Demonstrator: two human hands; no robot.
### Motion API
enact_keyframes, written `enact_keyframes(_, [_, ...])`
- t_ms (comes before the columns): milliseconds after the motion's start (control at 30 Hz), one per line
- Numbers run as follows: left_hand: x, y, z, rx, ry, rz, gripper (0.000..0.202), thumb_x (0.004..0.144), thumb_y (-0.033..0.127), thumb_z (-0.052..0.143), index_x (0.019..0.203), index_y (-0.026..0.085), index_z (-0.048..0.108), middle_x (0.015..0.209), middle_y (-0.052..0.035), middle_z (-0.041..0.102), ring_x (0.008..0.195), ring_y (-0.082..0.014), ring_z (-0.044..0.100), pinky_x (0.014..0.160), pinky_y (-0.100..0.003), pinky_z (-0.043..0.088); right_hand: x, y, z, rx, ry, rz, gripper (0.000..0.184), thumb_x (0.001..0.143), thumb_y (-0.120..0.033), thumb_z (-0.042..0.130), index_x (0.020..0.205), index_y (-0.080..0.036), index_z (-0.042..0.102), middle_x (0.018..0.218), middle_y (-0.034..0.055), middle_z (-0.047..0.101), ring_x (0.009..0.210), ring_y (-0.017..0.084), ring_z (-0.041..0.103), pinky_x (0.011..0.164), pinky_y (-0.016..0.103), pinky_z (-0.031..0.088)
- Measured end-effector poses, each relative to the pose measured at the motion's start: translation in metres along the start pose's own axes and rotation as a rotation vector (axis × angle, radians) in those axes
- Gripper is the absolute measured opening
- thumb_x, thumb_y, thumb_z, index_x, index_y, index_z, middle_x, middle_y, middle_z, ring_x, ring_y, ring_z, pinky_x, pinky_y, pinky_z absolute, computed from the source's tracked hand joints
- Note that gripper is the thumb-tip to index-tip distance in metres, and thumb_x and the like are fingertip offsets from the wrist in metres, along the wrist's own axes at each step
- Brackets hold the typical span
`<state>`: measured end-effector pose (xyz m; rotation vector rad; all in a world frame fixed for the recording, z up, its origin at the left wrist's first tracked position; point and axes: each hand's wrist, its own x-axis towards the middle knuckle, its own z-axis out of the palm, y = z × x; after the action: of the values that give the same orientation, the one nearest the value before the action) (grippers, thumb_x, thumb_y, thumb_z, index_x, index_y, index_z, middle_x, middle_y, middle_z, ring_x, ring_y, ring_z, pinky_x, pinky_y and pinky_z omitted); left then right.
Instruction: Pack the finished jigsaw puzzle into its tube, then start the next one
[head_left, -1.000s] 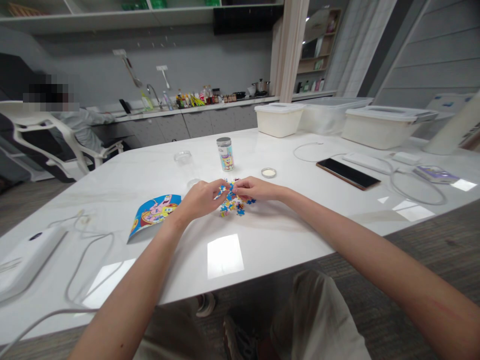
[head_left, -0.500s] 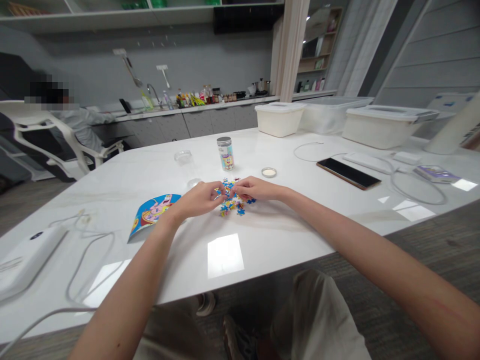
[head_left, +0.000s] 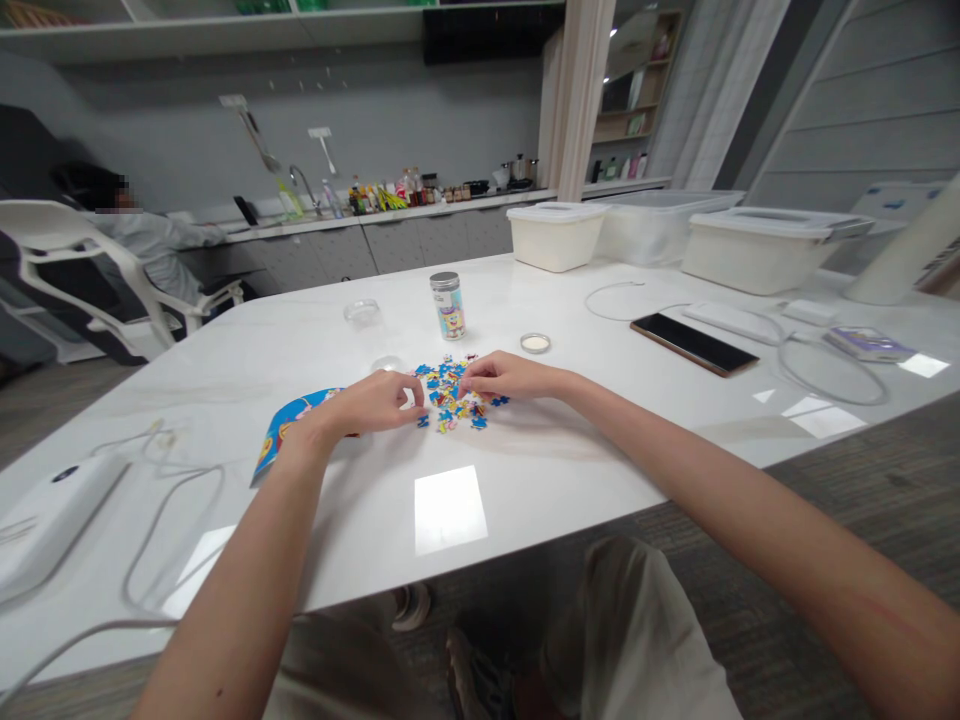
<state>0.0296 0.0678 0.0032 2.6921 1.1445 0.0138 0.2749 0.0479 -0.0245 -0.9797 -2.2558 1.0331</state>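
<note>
Small, colourful jigsaw puzzle pieces (head_left: pixel 450 378), many of them blue, lie in a loose heap on the white table. My left hand (head_left: pixel 379 400) is at the heap's left edge, thumb and index finger curled together at a blue puzzle piece (head_left: pixel 423 421). Over the right side of the heap, my right hand (head_left: pixel 510 376) has its fingers pinched down among the pieces; what they hold is mostly hidden. A bent blue picture sheet (head_left: pixel 281 425) with cartoon figures lies partly behind my left hand and wrist. Just beyond the heap stands a cartoon-printed can (head_left: pixel 448 308) with a metal lid.
A round lid (head_left: pixel 535 344) lies right of the can; clear plastic pieces (head_left: pixel 362 312) lie left of it. Farther right are a phone (head_left: pixel 694 343) and cables. Lidded bins (head_left: pixel 559 238) line the back. A white device (head_left: pixel 56 515) sits at left. A seated person (head_left: pixel 161 250) is beyond.
My left hand has moved left from the middle of the heap, exposing more pieces and covering more of the picture sheet. My right hand stays nearly in place.
</note>
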Motion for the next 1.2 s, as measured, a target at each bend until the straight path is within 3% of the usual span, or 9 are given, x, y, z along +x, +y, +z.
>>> enact_keyframes(100, [0.0, -0.003, 0.001, 0.007, -0.012, -0.025, 0.033, 0.074, 0.052, 0.058, 0.078, 0.02, 0.067, 0.057, 0.0016, 0.057, 0.049, -0.0133, 0.05, 0.052, -0.023, 0.035, -0.005, -0.002, -0.007, -0.192, -0.036, 0.002, 0.024, 0.08, -0.034, 0.064, 0.087, -0.013, 0.071, 0.058, -0.0037, 0.051, 0.054, 0.009, 0.044, 0.055, 0.023, 0.033])
enact_keyframes(267, [0.002, -0.005, 0.004, -0.029, -0.037, -0.035, 0.038, 0.069, 0.058, 0.063, 0.07, 0.02, 0.065, 0.055, 0.0011, 0.057, 0.047, -0.0131, 0.048, 0.047, -0.022, 0.032, -0.01, 0.0, -0.015, -0.277, -0.1, 0.027, 0.03, 0.071, -0.036, 0.074, 0.092, -0.015, 0.072, 0.061, -0.0029, 0.055, 0.057, 0.01, 0.048, 0.057, 0.023, 0.035])
enact_keyframes(467, [0.008, -0.006, 0.011, 0.037, 0.006, -0.024, 0.034, 0.079, 0.051, 0.054, 0.069, 0.021, 0.065, 0.061, -0.0013, 0.061, 0.052, -0.014, 0.051, 0.051, -0.023, 0.034, -0.005, 0.008, -0.011, -0.326, -0.096, 0.012, 0.013, 0.08, -0.024, 0.061, 0.087, -0.016, 0.07, 0.064, -0.0024, 0.056, 0.058, 0.01, 0.048, 0.058, 0.023, 0.034])
enact_keyframes(767, [0.008, 0.009, 0.013, 0.181, 0.08, -0.014, 0.036, 0.086, 0.049, 0.048, 0.074, 0.022, 0.066, 0.064, -0.0034, 0.062, 0.052, -0.0147, 0.05, 0.052, -0.024, 0.029, -0.006, 0.003, -0.01, -0.373, -0.078, 0.006, 0.013, 0.081, -0.024, 0.062, 0.088, -0.015, 0.068, 0.062, -0.0031, 0.054, 0.057, 0.01, 0.048, 0.058, 0.023, 0.034])
enact_keyframes(1000, [0.011, 0.016, 0.015, 0.103, -0.032, 0.035, 0.034, 0.084, 0.05, 0.052, 0.073, 0.022, 0.067, 0.052, 0.0003, 0.057, 0.049, -0.014, 0.05, 0.05, -0.024, 0.028, -0.005, -0.001, -0.005, -0.342, -0.094, -0.004, 0.016, 0.081, -0.025, 0.064, 0.092, -0.014, 0.068, 0.059, -0.0047, 0.049, 0.056, 0.01, 0.045, 0.058, 0.023, 0.032])
enact_keyframes(1200, [0.013, 0.016, 0.016, 0.16, -0.032, 0.009, 0.034, 0.086, 0.048, 0.047, 0.079, 0.021, 0.068, 0.067, -0.0021, 0.065, 0.056, -0.0142, 0.054, 0.054, -0.024, 0.032, -0.003, 0.0, -0.005, -0.348, -0.092, 0.006, 0.013, 0.08, -0.025, 0.064, 0.088, -0.015, 0.067, 0.06, -0.0044, 0.051, 0.057, 0.01, 0.046, 0.058, 0.023, 0.032])
